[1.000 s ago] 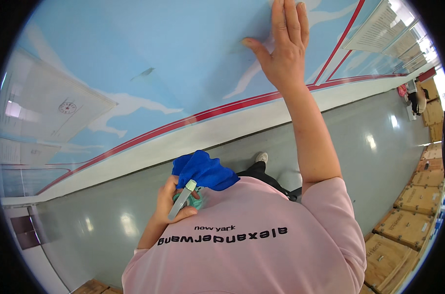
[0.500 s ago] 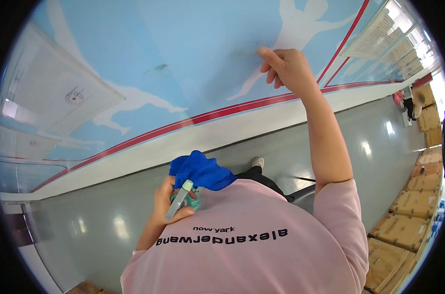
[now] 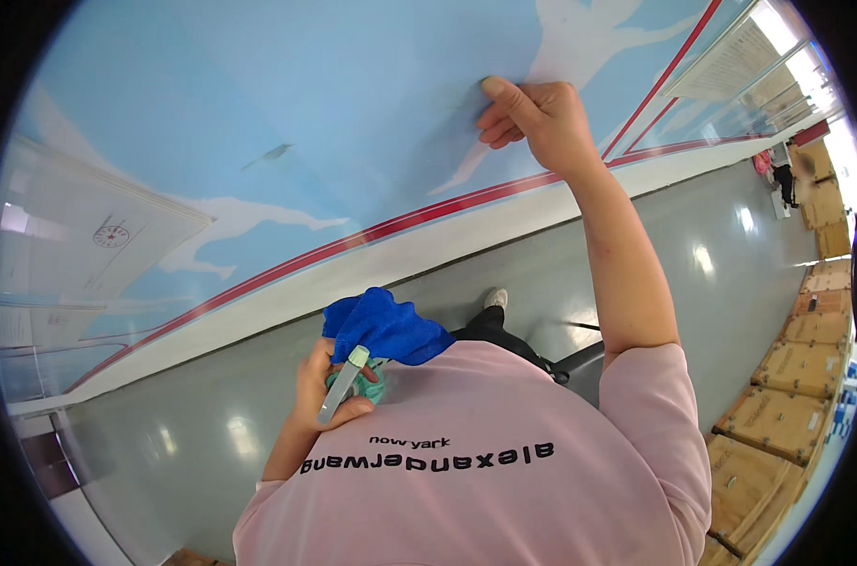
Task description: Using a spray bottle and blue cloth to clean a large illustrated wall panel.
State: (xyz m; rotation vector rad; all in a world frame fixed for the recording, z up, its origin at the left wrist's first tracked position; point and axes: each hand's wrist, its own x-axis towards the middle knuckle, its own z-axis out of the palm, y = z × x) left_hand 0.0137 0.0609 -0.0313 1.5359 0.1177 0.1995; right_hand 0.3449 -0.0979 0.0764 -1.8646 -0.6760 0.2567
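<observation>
The left hand (image 3: 310, 391) is closed around a folded, soft blue cloth (image 3: 386, 325) and a slim, straight-sided grey translucent piece (image 3: 340, 394) with a pale green cap (image 3: 358, 356), all held close against the front of the pink shirt (image 3: 504, 406). A translucent green object (image 3: 373, 385) shows behind the capped piece; its full shape and any contents cannot be determined. The cloth hangs over part of the fingers and has a creased, matte texture. The right hand (image 3: 540, 118) is raised at the wall panel (image 3: 353, 94), fingers loosely curled, thumb extended, nothing visible in its grasp; contact with the panel cannot be confirmed. The panel is smooth and glossy, light blue, with white silhouettes and a red stripe (image 3: 391, 227) along its lower part. A small dark mark (image 3: 273, 153) lies left of the raised hand. Wooden crates (image 3: 777, 424) with lids on line the right side; their contents are hidden. A pale shoe (image 3: 495, 298) stands on the shiny grey floor (image 3: 202, 406) near the wall's base.
</observation>
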